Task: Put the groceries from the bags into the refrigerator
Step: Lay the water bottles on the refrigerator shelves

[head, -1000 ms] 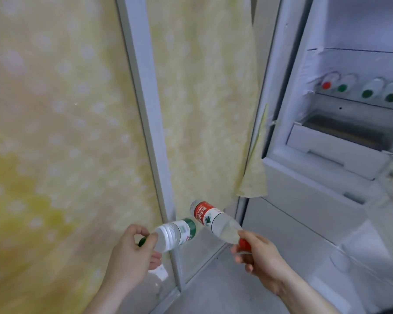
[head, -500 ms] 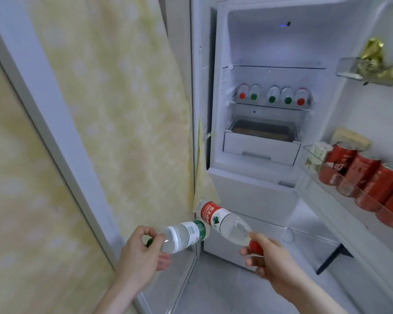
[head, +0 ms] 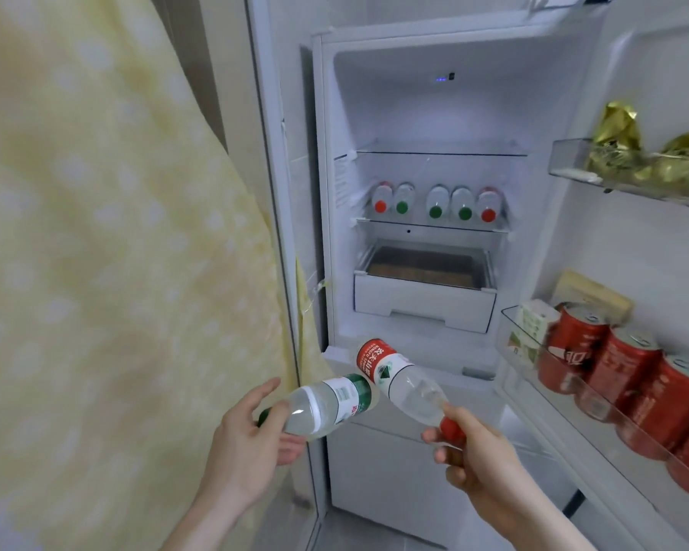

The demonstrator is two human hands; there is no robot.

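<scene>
My left hand grips a water bottle with a green cap and green label near its neck, bottle lying sideways. My right hand holds a water bottle with a red cap and red label by its cap end, base tilted up toward the refrigerator. The two bottles almost touch in front of the open fridge. Inside, several water bottles lie on a glass shelf with red and green caps facing out.
A white drawer sits below the bottle shelf. The open door on the right carries red cans in a lower bin and gold packets in an upper bin. A yellow dotted curtain hangs on the left.
The view has swung right and up from the curtain to the open fridge interior. Both hands keep the same grip on their bottles, held low in front.
</scene>
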